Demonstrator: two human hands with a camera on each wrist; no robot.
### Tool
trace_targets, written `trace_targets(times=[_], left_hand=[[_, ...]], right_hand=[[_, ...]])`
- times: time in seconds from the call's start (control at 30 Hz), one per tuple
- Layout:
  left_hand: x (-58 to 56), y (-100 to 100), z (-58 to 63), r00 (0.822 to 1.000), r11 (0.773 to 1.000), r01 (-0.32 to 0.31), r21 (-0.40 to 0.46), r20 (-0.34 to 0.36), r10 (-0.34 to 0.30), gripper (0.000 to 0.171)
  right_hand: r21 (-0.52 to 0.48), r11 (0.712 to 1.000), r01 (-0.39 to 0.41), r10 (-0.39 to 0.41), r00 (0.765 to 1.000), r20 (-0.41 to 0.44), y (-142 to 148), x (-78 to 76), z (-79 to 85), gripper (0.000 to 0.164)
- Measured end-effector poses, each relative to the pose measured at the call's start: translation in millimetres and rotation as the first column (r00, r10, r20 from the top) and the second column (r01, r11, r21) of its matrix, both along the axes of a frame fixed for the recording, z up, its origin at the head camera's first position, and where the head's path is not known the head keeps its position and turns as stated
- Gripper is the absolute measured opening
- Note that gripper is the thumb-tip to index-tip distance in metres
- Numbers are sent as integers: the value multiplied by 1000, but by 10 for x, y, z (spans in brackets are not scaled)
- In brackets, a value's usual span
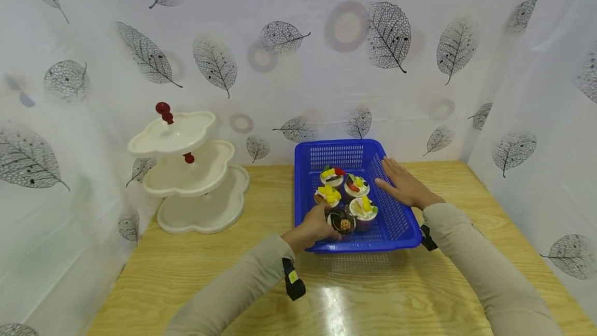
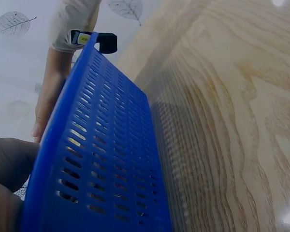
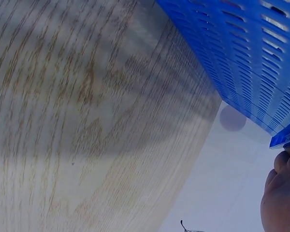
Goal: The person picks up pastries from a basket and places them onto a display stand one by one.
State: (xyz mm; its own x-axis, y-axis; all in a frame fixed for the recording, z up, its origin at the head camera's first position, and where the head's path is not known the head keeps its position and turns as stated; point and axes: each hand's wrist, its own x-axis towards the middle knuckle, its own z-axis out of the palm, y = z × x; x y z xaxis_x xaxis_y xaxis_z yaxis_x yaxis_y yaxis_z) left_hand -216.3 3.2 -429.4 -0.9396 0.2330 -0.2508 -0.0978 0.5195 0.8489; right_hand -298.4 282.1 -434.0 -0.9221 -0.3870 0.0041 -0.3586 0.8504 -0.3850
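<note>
Inside a blue plastic basket (image 1: 395, 240) sit several cupcakes. My left hand (image 1: 313, 227) reaches over the basket's near left edge and grips a chocolate cupcake (image 1: 344, 223) with a nut on top, thumb in front and fingers behind. Beside it is a white-cream cupcake (image 1: 363, 208) with yellow fruit; farther back are a mango-topped cupcake (image 1: 328, 194), one with strawberry (image 1: 356, 186), and another with red and yellow fruit (image 1: 331, 175). On the basket's right rim rests my right hand (image 1: 403, 184), fingers straight. The left wrist view has the basket wall (image 2: 106, 140) hiding the cupcakes.
A cream three-tier stand (image 1: 200, 217) with red knobs stands at the left of the wooden table (image 1: 261, 294). Behind and at both sides hangs a white curtain (image 1: 280, 92) with a leaf print. Black straps (image 1: 294, 280) circle both wrists.
</note>
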Motion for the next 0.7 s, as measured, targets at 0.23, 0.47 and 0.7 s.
trace_targets(times=[0.23,0.47,0.7], left_hand=[[-36,34,-38,1000,1000,27,-13,3,-27,77],[-74,46,-79,996,997,75,-15,-54,-75,76],[-90,65,-94,996,996,83,-36,-19,-84,71]], right_hand=[[-12,1000,-3,3,1000,-1,4,2,-8,78],[-8,1000,-2,2,1000,-9,14,-7,-21,78],[-17,1000,-12,12,1000,-17,6,-5,-18,77]])
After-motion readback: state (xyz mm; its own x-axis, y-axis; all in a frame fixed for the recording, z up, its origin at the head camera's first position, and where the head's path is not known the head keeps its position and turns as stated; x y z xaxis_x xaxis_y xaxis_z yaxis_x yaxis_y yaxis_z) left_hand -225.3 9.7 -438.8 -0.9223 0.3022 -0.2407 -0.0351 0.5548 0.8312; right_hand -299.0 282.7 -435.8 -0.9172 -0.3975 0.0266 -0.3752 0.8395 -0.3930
